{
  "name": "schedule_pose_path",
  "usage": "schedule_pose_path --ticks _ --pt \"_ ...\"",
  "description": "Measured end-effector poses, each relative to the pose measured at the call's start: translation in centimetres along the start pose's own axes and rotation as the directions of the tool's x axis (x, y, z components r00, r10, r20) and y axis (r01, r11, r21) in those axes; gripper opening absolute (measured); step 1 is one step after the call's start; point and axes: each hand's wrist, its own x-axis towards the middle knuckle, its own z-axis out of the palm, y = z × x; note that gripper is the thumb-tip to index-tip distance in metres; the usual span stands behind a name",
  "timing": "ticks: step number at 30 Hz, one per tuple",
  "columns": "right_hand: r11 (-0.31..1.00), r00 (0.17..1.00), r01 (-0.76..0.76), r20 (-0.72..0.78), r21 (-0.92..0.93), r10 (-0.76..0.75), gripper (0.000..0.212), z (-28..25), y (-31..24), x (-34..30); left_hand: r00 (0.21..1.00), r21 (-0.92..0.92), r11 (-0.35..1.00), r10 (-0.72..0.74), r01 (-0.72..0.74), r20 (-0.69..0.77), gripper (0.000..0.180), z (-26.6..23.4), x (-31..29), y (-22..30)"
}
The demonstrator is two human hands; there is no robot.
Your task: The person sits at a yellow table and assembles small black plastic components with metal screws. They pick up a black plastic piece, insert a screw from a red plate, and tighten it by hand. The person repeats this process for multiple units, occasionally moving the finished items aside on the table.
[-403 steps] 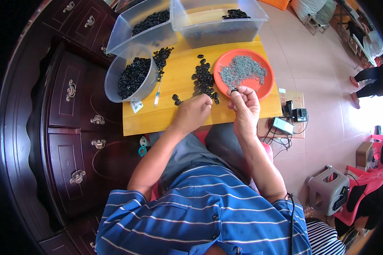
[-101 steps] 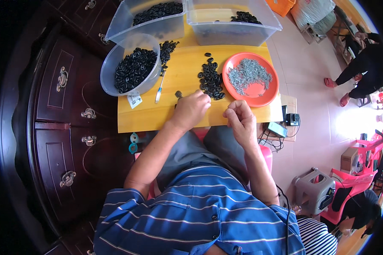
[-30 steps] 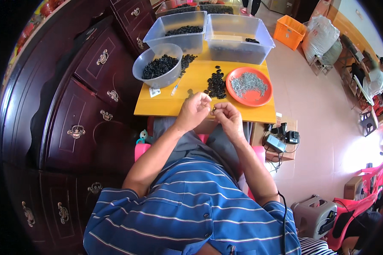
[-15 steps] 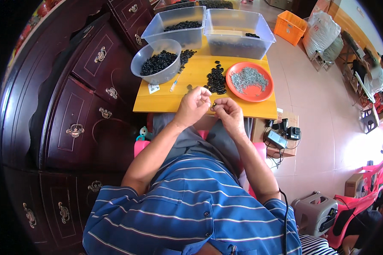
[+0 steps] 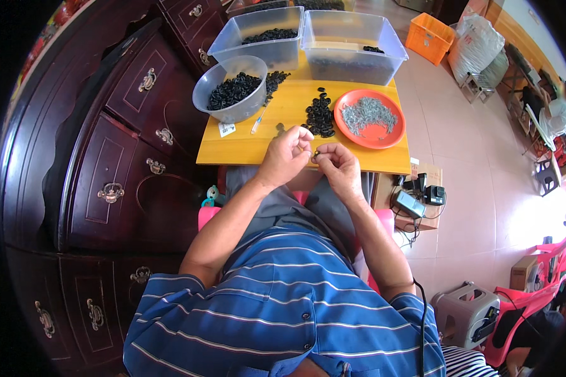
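Note:
My left hand and my right hand meet over the near edge of the yellow table, fingertips almost touching. Between the right thumb and forefinger sits a small dark piece, mostly covered by the fingers. The left fingers are pinched together; what they hold, if anything, is too small to make out. Just beyond the hands lies a loose pile of black oval pieces. To its right, a round red plate carries a heap of small silvery metal bits.
A translucent round tub of black pieces stands at the left, with more pieces beside it. Behind are two clear plastic bins. A thin pen-like stick lies near the tub. Dark drawers flank the left; a carton with devices is right.
Almost nothing differs. Both hands keep the same pinched pose at the table edge, and the view has shifted very slightly.

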Motion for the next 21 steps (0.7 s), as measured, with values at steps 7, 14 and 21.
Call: schedule_pose_path --ticks 7,14,21 --pt "0.993 0.997 0.027 -0.073 -0.117 -0.036 0.013 0.0 0.6 0.0 1.000 0.081 0.997 -0.011 0.009 0.019 0.023 0.3 0.2 0.5" --pt "0.991 0.994 -0.005 -0.109 -0.133 -0.010 0.012 -0.1 0.4 0.1 1.000 0.068 0.997 0.027 -0.026 -0.011 0.020 0.9 0.7 0.1" --pt "0.998 0.995 -0.001 -0.103 -0.066 -0.006 0.014 -0.6 0.6 0.4 0.999 0.058 0.998 0.013 -0.015 0.041 0.021 0.8 1.4 0.2"
